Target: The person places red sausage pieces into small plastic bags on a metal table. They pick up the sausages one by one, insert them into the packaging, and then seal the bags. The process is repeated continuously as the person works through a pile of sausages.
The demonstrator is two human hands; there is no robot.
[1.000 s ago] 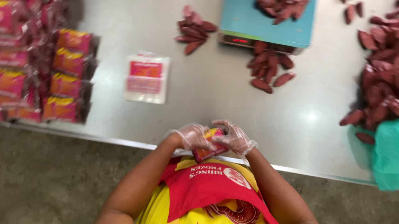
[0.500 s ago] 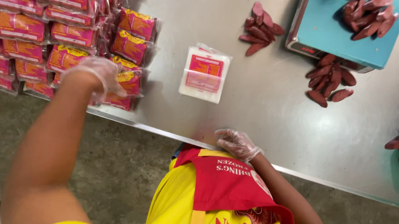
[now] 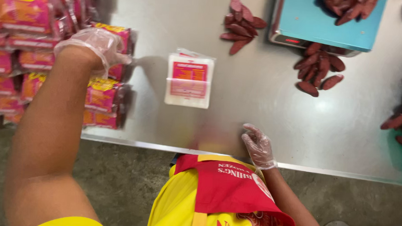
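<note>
Bare steel worktop (image 3: 255, 106) is lying open through the middle, between the flat pink-and-white packet (image 3: 190, 80) and the sausages by the scale (image 3: 318, 73), leaving a wide lane toward the near edge. The right hand (image 3: 258, 147) is resting in that lane with nothing crowding its fingers. On the left, stacked pink packets (image 3: 32, 51) are walling off the side, and the left hand (image 3: 97, 47) is pressing against them. The blue scale (image 3: 324, 23) and a small sausage pile (image 3: 241, 24) are blocking the far side.
</note>
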